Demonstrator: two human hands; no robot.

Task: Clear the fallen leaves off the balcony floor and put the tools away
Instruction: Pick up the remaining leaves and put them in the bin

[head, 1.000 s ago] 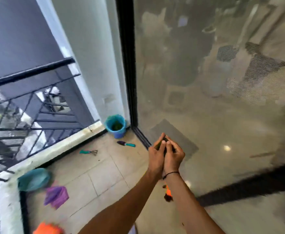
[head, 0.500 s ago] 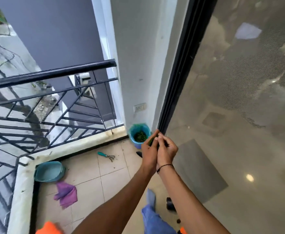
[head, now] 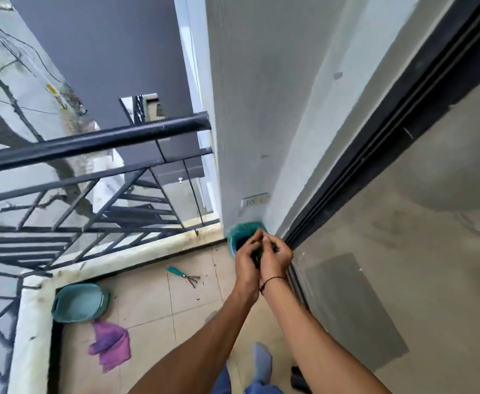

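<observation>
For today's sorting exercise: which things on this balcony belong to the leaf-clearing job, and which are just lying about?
Part of the job:
- leaves, cupped between left hand and right hand
- teal bucket
- hand rake on the tiles

Just lying about:
- teal basin
- purple cloth
- wall socket

Round teal plastic bucket (head: 237,236); teal-handled metal hand rake (head: 184,275); oval teal plastic basin (head: 80,302) at 8 o'clock; crumpled purple cloth (head: 110,346); black metal railing (head: 91,143); beige floor tiles (head: 148,302).

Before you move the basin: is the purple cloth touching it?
Touching, as far as the head view shows: the purple cloth has its top corner running right up to the near rim of the teal basin, with no floor showing between them.
</observation>
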